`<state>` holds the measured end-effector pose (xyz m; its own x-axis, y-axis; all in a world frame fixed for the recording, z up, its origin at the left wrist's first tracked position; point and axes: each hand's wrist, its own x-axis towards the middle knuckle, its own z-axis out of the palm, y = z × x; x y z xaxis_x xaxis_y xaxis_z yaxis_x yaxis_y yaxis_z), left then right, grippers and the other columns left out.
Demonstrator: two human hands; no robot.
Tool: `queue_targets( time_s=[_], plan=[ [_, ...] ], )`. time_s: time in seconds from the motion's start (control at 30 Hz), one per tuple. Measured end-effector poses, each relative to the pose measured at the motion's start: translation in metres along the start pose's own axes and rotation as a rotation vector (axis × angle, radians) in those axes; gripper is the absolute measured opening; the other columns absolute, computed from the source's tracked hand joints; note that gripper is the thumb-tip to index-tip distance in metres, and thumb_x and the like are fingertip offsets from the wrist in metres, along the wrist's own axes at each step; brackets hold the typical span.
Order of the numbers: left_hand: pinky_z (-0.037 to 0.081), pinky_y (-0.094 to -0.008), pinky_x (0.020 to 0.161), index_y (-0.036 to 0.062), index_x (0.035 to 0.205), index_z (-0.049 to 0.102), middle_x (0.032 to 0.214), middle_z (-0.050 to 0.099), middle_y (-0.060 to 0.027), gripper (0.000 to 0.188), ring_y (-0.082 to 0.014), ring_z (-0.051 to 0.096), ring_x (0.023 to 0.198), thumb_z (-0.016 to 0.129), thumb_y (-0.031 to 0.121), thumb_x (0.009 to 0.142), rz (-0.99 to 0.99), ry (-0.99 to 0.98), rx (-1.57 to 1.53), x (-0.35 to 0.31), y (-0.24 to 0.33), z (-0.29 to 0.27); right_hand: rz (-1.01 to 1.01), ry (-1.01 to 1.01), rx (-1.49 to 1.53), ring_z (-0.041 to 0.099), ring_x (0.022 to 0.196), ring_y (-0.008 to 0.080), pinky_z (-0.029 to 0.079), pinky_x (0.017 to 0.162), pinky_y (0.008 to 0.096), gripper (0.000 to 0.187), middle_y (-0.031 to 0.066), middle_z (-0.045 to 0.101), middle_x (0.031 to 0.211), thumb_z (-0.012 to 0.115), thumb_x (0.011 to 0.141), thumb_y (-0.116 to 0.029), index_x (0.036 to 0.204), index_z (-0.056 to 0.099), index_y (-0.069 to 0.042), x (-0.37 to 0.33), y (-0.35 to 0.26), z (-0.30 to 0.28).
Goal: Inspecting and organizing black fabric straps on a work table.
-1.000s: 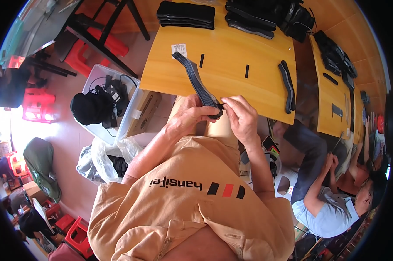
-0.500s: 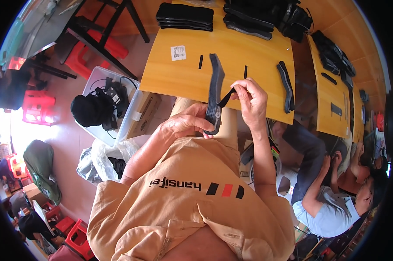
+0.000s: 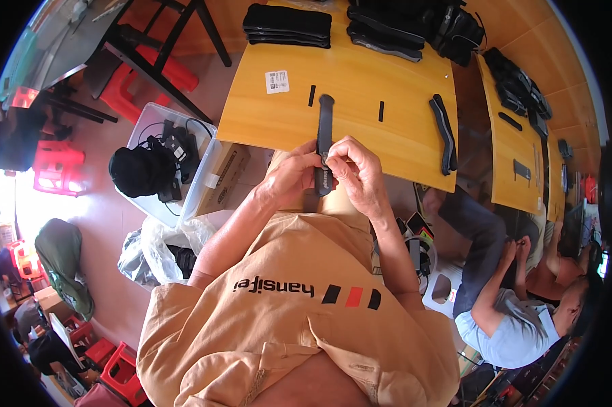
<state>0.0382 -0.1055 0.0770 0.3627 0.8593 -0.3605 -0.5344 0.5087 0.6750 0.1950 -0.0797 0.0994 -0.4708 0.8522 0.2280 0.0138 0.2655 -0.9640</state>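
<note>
A long black strap [image 3: 325, 122] points away from me, its far end over the near side of the yellow table [image 3: 265, 122] and its near end above my lap. My left hand [image 3: 289, 175] is closed on it from the left, partway along its length. From the right, my right hand [image 3: 357, 173] pinches at the strap's edge, thumb and forefinger together. Beyond the hands, two short black strips [image 3: 312, 95] lie apart on the table. A folded dark strap [image 3: 444, 132] rests by the table's right edge.
Stacked black straps [image 3: 287, 26] and a black bundle [image 3: 455, 30] sit at the table's far side. A white label [image 3: 277, 81] lies left. A clear bin [image 3: 143, 129] with black gear stands on the floor at left. At right, a person [image 3: 509, 325] sits by another table [image 3: 506, 156].
My right hand has come left and down to the strap, bringing the loose black end it was pulling aside against it. The strap now looks flat and straight.
</note>
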Motion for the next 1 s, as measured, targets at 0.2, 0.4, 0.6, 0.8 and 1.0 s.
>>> queue_targets(
  time_s=[0.2, 0.4, 0.6, 0.8, 1.0],
  plan=[
    [0.052, -0.0305, 0.07, 0.0007, 0.119, 0.043, 0.095, 0.057, -0.0089, 0.033, -0.0157, 0.059, 0.08, 0.042, 0.013, 0.089, 0.076, 0.016, -0.047, -0.001, -0.009, 0.008, -0.064, 0.185, -0.075, 0.052, 0.062, 0.0071, 0.043, 0.051, 0.0217, 0.017, 0.0031, 0.052, 0.074, 0.071, 0.078, -0.008, 0.084, 0.056, -0.002, -0.006, 0.003, 0.005],
    [0.05, -0.0282, 0.061, -0.0008, 0.121, 0.044, 0.091, 0.057, -0.0099, 0.032, -0.0162, 0.058, 0.07, 0.038, 0.01, 0.092, 0.132, 0.144, -0.037, -0.002, -0.007, 0.021, -0.189, 0.235, -0.185, 0.054, 0.058, 0.01, 0.044, 0.049, 0.0233, 0.021, 0.0042, 0.053, 0.078, 0.072, 0.076, -0.007, 0.094, 0.062, -0.001, -0.006, 0.003, 0.012],
    [0.048, -0.0264, 0.056, 0.0003, 0.11, 0.045, 0.076, 0.051, -0.0079, 0.026, -0.0158, 0.054, 0.06, 0.04, 0.012, 0.087, 0.118, -0.051, 0.242, -0.004, -0.009, 0.023, 0.0, 0.37, -0.019, 0.045, 0.056, 0.0061, 0.036, 0.049, 0.0232, 0.016, 0.0007, 0.048, 0.07, 0.061, 0.084, -0.005, 0.072, 0.059, 0.004, 0.005, 0.008, -0.001],
    [0.048, -0.024, 0.056, 0.0016, 0.109, 0.044, 0.078, 0.05, -0.0036, 0.023, -0.0104, 0.052, 0.06, 0.038, 0.012, 0.09, -0.051, -0.258, 0.302, 0.001, -0.02, 0.012, 0.183, 0.678, 0.266, 0.035, 0.049, 0.0013, 0.026, 0.045, 0.0176, 0.022, -0.0069, 0.046, 0.058, 0.06, 0.086, -0.019, 0.067, 0.06, -0.008, 0.043, 0.018, -0.047],
    [0.045, -0.0367, 0.089, 0.0011, 0.121, 0.045, 0.106, 0.058, -0.0147, 0.058, -0.0219, 0.058, 0.097, 0.036, 0.049, 0.09, 0.008, -0.068, 0.368, 0.001, 0.0, 0.004, 0.15, 0.414, 0.221, 0.041, 0.048, 0.0031, 0.032, 0.046, 0.0182, 0.023, -0.0016, 0.055, 0.063, 0.059, 0.087, -0.019, 0.068, 0.058, -0.005, 0.04, -0.002, -0.058]
  ],
)
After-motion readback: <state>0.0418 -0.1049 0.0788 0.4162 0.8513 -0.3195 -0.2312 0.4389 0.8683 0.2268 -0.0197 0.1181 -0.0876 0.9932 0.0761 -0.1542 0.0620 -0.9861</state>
